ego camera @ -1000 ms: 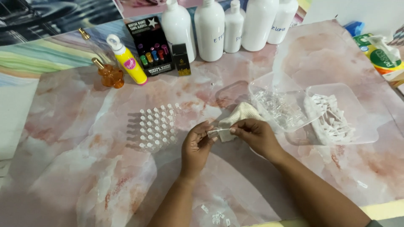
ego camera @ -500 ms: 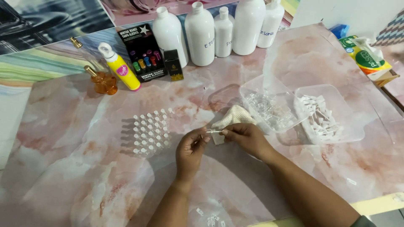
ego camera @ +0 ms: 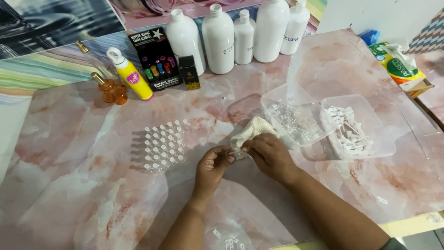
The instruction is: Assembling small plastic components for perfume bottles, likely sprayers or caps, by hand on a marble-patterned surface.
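My left hand [ego camera: 212,165] and my right hand [ego camera: 268,155] meet over the pink marble tabletop [ego camera: 69,153]. Between their fingertips they pinch a small clear vial [ego camera: 235,153]. My right hand also holds a cream cloth [ego camera: 252,132] that sticks up behind the vial. To the left stand several small clear vials with white caps [ego camera: 162,146] in tidy rows. Right of my hands sit a clear tray of empty vials [ego camera: 296,121] and a clear tray of white caps [ego camera: 354,129].
At the back stand several white bottles [ego camera: 218,39], a black box [ego camera: 155,58], a small black box [ego camera: 189,72], a yellow bottle [ego camera: 130,74] and an amber glass bottle [ego camera: 111,88]. A green tissue pack [ego camera: 397,67] lies far right. Loose clear vials [ego camera: 231,240] lie near the front edge.
The camera view has shifted slightly. My hands stay together on the vial and cloth, with the fingers working a little.
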